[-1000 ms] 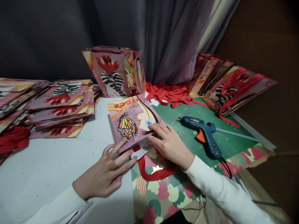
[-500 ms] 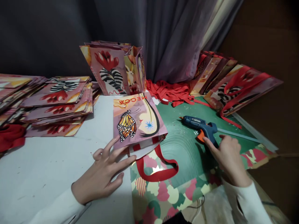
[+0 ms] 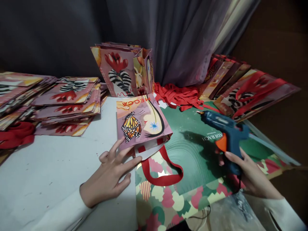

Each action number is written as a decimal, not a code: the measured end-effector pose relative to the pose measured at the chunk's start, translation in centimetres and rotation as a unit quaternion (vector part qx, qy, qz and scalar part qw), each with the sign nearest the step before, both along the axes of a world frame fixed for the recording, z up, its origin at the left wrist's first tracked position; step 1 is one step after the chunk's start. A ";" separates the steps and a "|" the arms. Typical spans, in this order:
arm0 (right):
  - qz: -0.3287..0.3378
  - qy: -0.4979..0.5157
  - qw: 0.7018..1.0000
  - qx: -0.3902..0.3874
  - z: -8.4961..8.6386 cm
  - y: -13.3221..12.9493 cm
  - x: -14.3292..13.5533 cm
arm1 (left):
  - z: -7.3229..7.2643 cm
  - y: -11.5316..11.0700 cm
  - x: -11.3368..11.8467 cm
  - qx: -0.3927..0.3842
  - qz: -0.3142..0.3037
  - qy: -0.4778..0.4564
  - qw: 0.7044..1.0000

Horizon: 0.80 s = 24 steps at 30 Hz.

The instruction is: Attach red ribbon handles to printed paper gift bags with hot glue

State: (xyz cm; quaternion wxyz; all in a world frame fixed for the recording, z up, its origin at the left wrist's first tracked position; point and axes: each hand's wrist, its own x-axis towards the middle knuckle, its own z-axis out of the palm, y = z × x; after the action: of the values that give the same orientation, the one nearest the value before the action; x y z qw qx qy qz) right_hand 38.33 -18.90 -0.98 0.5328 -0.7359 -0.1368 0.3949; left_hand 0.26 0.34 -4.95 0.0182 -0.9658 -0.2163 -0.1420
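A paper gift bag (image 3: 144, 122) printed with a butterfly lies flat, its open mouth toward me. A red ribbon handle (image 3: 166, 181) loops out of that mouth beside a white flap (image 3: 151, 152). My left hand (image 3: 110, 173) rests with fingers spread, the fingertips touching the bag's near edge and the flap. In my right hand (image 3: 245, 170) is a blue glue gun (image 3: 223, 128) with an orange trigger, lifted off the table and its nozzle pointing left. A pale glue stick (image 3: 274, 149) sticks out behind it.
Flat bags (image 3: 69, 102) are stacked at the left by a red ribbon bundle (image 3: 24, 134). Upright bags (image 3: 120, 70) stand at the back, with loose red ribbons (image 3: 178, 94) beside them. Bags with handles (image 3: 255, 93) lean at the right. A green patterned sheet (image 3: 190, 154) covers part of the table.
My right hand has closed around the glue gun's handle and raised it from the green sheet. My left hand stays at the bag's edge. The view has shifted slightly.
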 end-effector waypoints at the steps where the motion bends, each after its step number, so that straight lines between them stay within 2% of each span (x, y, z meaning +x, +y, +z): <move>1: -0.009 -0.009 1.000 0.017 -0.1 -0.6 -0.5 | 0.0 0.0 0.1 -0.004 -0.001 -0.001 1.000; 3: 0.007 -0.015 0.999 0.028 -0.2 -1.5 -1.3 | 0.1 -0.1 0.2 -0.013 -0.004 -0.003 1.000; 6: 0.100 -0.018 0.995 -0.015 0.1 -1.7 -2.0 | 0.2 -0.3 0.2 -0.024 -0.004 0.000 1.000; 8: 0.137 -0.073 0.985 -0.072 0.4 -0.9 -2.2 | 0.1 -0.4 0.2 -0.025 -0.004 0.005 1.000; 11: 0.192 -0.190 0.953 -0.135 1.0 0.9 -2.1 | 0.1 -0.5 0.2 -0.019 -0.006 0.007 1.000; 15: 0.300 -0.270 0.912 -0.071 2.1 4.1 -2.1 | 0.1 -0.5 0.3 -0.023 -0.007 0.006 1.000; 17: 0.361 -0.305 0.880 -0.036 3.0 6.0 -2.6 | 0.2 -0.5 0.4 -0.033 -0.010 -0.003 0.999; 21: 0.538 -0.369 0.758 0.029 4.1 9.6 -4.1 | 0.3 -0.5 0.3 -0.044 -0.014 -0.022 0.999; 22: 0.552 -0.379 0.741 0.049 3.9 10.3 -4.4 | 0.3 -0.5 0.2 -0.041 -0.014 -0.024 0.999; 24: 0.551 -0.399 0.728 0.078 2.9 11.1 -4.9 | 0.3 -0.6 0.1 -0.030 -0.016 -0.024 0.999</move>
State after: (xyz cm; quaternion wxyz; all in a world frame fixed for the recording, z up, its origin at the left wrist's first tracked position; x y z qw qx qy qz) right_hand 33.44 -7.77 1.95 0.1733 -0.5765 -0.7489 0.2772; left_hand 0.38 -0.21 -4.65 -0.0188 -0.9654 -0.2056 -0.1591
